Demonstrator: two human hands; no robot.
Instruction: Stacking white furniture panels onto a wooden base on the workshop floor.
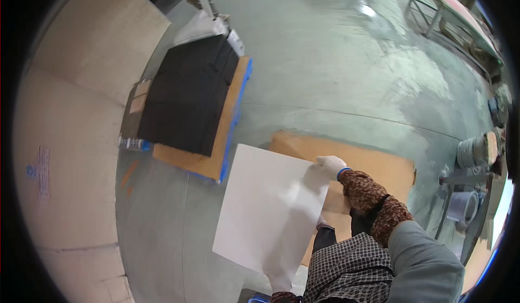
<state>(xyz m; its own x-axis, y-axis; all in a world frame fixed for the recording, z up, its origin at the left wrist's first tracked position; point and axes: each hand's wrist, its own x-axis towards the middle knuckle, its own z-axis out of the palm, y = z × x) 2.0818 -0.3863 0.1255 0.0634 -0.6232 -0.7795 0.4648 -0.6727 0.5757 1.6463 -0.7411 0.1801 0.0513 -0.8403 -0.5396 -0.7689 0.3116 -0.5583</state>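
Two gloved hands hold one large white rectangular sheet point(268, 208): right hand point(330, 165) closes its grip on the top corner, left hand point(280, 282) on the bottom edge. One brown cardboard panel point(379, 167) lies on the floor behind the sheet.

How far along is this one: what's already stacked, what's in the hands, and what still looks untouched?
Done, apparently: a stack of black sheets lies on a board on the blue pallet. In hand: a white sheet, with the gloved right hand on its upper corner and the left hand at its lower edge. It hangs above the brown cardboard on the floor, not yet set anywhere. The remaining count isn't visible.
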